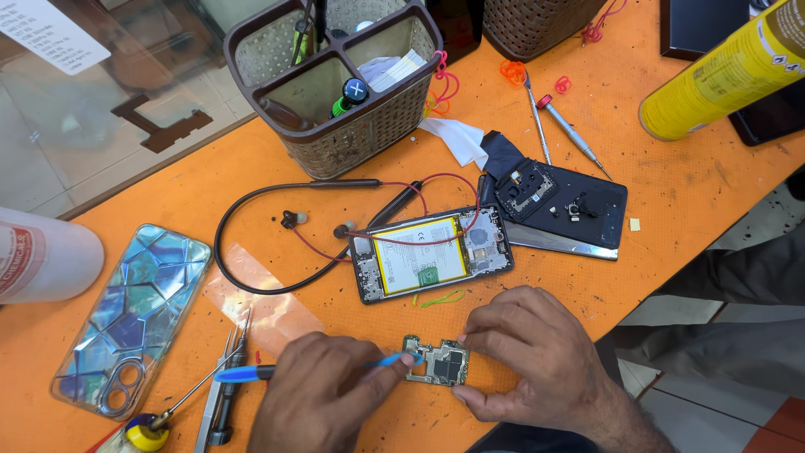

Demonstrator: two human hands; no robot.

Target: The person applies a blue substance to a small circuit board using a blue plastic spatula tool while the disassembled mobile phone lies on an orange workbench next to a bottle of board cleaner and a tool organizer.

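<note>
- Orange workbench (688, 193), seen from above
- Left hand (314, 394) pinches a blue pry tool (251, 372), its tip on a small circuit board (436, 361)
- Right hand (528, 356) grips that board's right edge against the bench
- Just beyond: opened phone (429, 252) with yellow battery
- Further out: black neckband earphones (277, 243), patterned phone case (134, 315), brown tool basket (352, 80)
</note>
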